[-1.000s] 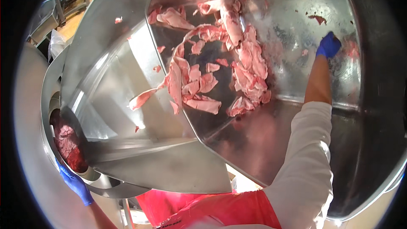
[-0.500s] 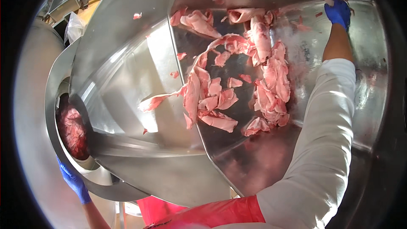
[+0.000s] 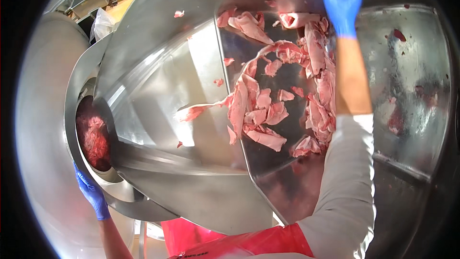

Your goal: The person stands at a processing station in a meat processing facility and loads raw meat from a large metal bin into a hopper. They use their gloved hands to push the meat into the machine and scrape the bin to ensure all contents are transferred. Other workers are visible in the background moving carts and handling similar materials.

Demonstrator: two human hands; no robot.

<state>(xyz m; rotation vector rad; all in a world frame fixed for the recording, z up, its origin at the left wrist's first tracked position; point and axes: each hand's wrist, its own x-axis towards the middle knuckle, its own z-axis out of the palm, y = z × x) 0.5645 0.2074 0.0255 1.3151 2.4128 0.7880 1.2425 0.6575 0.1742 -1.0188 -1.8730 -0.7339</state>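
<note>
My right hand (image 3: 342,2), in a blue glove, hovers at the far side over the steel tray. Its fingers are spread and nothing shows in them. Just left of and below it lie strips of pale pink meat trimmings (image 3: 258,108), some curled and heaped together. My left hand (image 3: 91,193), also gloved in blue, rests with fingers stretched along the outer rim of a round steel opening (image 3: 71,129). Inside that opening sits a mass of red meat (image 3: 94,136). The left fingertips are partly hidden by the rim.
A sloping steel chute (image 3: 167,110) joins the opening to the tray, with small meat scraps on it. To the right, a steel panel (image 3: 412,67) carries a few red bits. A clear plastic bag (image 3: 102,24) hangs at the far left.
My right hand has moved left from the panel, and the pale bit beside its fingers no longer shows. My left hand stays at the rim. The whole view has shifted slightly.
</note>
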